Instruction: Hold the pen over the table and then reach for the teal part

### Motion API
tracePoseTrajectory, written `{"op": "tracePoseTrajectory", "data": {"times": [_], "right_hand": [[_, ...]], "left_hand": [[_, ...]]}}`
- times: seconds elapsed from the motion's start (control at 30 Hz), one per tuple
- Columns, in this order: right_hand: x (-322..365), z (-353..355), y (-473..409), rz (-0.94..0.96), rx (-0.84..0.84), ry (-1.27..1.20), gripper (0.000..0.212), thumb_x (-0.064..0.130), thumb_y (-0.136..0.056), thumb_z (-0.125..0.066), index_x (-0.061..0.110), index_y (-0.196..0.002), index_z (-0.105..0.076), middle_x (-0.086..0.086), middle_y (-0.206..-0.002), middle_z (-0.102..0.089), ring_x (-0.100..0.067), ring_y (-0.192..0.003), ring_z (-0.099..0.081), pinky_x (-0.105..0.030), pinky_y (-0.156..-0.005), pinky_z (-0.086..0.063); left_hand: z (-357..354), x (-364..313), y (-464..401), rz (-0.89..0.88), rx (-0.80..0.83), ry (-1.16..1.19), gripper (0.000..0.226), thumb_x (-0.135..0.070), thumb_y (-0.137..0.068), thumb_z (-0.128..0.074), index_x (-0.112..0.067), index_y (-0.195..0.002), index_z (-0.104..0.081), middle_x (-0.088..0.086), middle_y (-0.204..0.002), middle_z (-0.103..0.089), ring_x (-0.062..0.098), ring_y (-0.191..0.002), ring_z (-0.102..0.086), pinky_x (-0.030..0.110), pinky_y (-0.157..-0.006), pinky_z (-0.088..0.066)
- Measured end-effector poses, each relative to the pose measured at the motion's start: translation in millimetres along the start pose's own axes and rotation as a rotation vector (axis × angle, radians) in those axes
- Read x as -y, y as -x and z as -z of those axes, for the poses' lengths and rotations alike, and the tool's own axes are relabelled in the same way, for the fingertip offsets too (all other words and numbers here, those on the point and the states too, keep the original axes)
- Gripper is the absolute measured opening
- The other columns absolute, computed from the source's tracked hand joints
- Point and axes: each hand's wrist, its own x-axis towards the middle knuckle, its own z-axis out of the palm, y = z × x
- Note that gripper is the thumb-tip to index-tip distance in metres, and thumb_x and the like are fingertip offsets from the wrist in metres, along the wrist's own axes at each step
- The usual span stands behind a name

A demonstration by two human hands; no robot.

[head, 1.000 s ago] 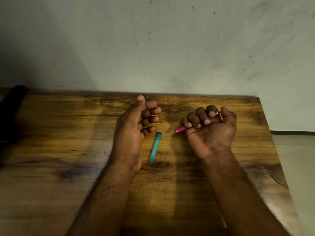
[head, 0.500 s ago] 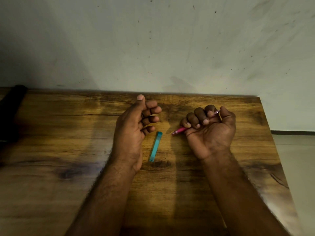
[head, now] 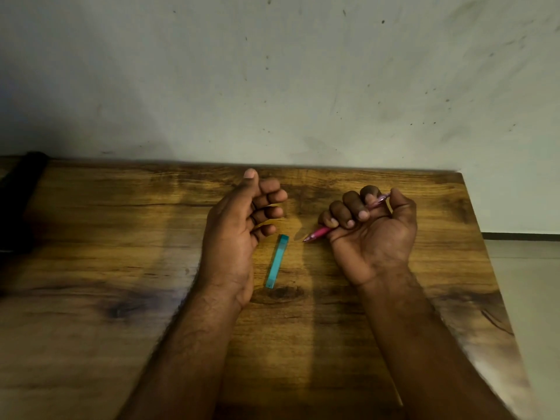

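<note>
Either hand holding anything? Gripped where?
The right hand grips a pink pen around its middle, tip sticking out. The left hand holds nothing, loosely curled beside the teal cap.

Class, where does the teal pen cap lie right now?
In the head view, the teal pen cap lies on the wooden table between both hands, nearer the left hand.

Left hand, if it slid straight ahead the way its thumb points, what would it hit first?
Probably nothing on the wooden table: the left hand points toward the far edge, where the wall likely comes first. The teal cap lies beside it, off that line.
</note>
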Motion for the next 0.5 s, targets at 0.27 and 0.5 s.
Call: {"op": "tracePoseTrajectory", "data": {"times": [0.27, 0.5], "right_hand": [[1.2, 1.6, -0.4, 0.016, -0.012, -0.005, 0.033, 0.044, -0.086, -0.038, 0.018, -0.066, -0.044, 0.003, -0.054, -0.03, -0.014, -0.052, -0.024, -0.029, -0.057, -0.029], [1.1, -0.6, 0.4, 0.02, -0.02, 0.004, 0.031, 0.044, -0.084, -0.04, 0.018, -0.067, -0.042, 0.003, -0.054, -0.029, -0.014, -0.053, -0.023, -0.029, -0.056, -0.03]], "left_hand": [[0.4, 1.1, -0.6, -0.002, 0.002, -0.004, 0.041, -0.05, -0.102, -0.048, -0.021, -0.103, -0.077, 0.003, -0.103, -0.08, 0.014, -0.089, -0.071, 0.032, -0.077, -0.052], [2.0, 2.4, -1.4, -0.008, 0.007, -0.009, 0.041, -0.052, -0.1, -0.049, -0.022, -0.103, -0.077, 0.003, -0.104, -0.08, 0.013, -0.091, -0.071, 0.032, -0.078, -0.052]]}}
